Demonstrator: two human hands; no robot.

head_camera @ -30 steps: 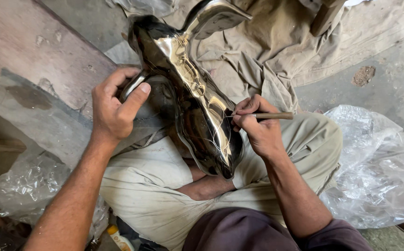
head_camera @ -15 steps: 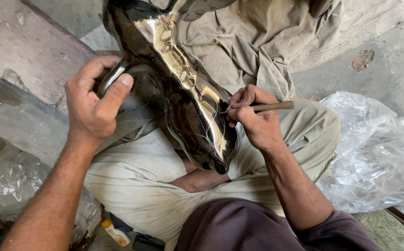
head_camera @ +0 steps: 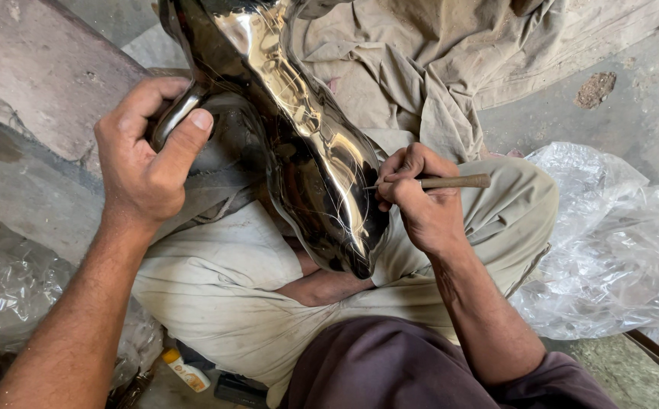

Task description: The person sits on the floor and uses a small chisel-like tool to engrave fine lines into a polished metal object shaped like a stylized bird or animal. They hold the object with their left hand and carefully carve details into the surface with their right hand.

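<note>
A large polished metal piece (head_camera: 291, 129), dark and mirror-bright with curved folds, rests across my lap and runs up out of the top of the view. My left hand (head_camera: 144, 163) grips a rounded bar on its left side, thumb pressed on top. My right hand (head_camera: 420, 201) holds a thin wooden-handled scribing tool (head_camera: 450, 182) like a pen, its metal tip touching the shiny surface, where fine scratched lines show. I sit cross-legged in pale trousers.
A crumpled beige cloth (head_camera: 420, 68) lies behind the metal piece. Clear plastic sheeting (head_camera: 617, 242) is heaped at the right, more (head_camera: 11, 288) at the lower left. A concrete step (head_camera: 34, 83) rises at the left. A small yellow-capped bottle (head_camera: 181, 367) lies by my leg.
The view has dropped and moved closer, so the metal piece's top is now cut off. Both hands keep their grips; the tool tip has shifted slightly along the surface.
</note>
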